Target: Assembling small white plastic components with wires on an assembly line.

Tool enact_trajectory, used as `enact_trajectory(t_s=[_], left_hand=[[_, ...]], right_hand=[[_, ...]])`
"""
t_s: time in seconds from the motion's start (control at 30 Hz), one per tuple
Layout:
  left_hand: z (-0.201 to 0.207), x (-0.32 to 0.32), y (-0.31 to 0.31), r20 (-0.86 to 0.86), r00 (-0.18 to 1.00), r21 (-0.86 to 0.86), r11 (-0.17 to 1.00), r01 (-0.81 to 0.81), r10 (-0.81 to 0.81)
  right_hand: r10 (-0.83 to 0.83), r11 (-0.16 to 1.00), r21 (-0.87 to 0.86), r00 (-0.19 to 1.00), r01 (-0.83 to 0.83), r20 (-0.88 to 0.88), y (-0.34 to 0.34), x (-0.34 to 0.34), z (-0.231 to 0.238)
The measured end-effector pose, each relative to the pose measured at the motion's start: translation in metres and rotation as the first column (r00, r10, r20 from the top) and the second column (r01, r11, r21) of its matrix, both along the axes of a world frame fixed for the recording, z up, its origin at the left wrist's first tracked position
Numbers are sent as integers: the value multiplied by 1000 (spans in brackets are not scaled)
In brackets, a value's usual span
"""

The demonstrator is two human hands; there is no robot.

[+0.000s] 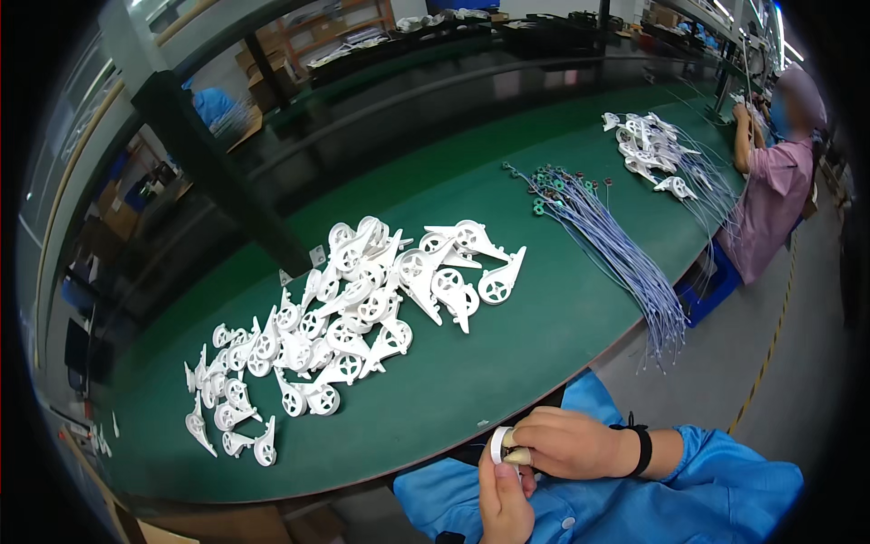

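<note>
Close to my body, just off the front edge of the table, my left hand (504,510) grips a white round plastic part (497,446) between thumb and fingers. My right hand (575,442) bends over the same part from the right, its fingers closed. Pale covers sit on two of its fingertips, which press at the part's inner side. Whether anything small lies between those fingertips is hidden. On the table ahead and to the left lies a large heap of white plastic parts (349,335), each a spoked ring with a pointed arm.
A bundle of lilac cables (616,249) with green ring ends lies right of the heap, its tails hanging over the table edge. Farther right are white parts with cables attached (648,150). A co-worker in pink (779,195) sits beyond. A dark post (222,172) rises behind the heap.
</note>
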State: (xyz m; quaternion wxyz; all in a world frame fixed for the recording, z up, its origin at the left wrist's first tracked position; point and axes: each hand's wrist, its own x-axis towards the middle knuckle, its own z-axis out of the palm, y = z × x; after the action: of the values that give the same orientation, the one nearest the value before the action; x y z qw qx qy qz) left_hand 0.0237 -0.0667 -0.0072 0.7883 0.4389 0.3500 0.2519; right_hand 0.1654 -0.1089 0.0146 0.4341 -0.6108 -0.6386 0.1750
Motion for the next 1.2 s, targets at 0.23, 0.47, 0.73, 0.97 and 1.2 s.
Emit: enact_trajectory(t_s=[0.23,0.47,0.73,0.97,1.2], left_hand=[[15,8,-2,42,996,-145,986,-77,84],[18,3,-8,67,986,-229,964,-135,155],[11,-6,-17,159,982,9,995,-101,99],[14,-4,-18,135,987,204,972,-112,86],[7,-8,-16,155,987,148,987,-55,32]], right_hand=[[-16,998,59,999,19,-41,-7,-3,-11],[-21,988,153,998,29,-53,-17,-3,-14],[40,974,226,997,-22,-73,-23,-6,0],[-43,955,286,990,80,-134,-22,-12,5],[-90,960,257,991,112,-97,-19,-14,3]])
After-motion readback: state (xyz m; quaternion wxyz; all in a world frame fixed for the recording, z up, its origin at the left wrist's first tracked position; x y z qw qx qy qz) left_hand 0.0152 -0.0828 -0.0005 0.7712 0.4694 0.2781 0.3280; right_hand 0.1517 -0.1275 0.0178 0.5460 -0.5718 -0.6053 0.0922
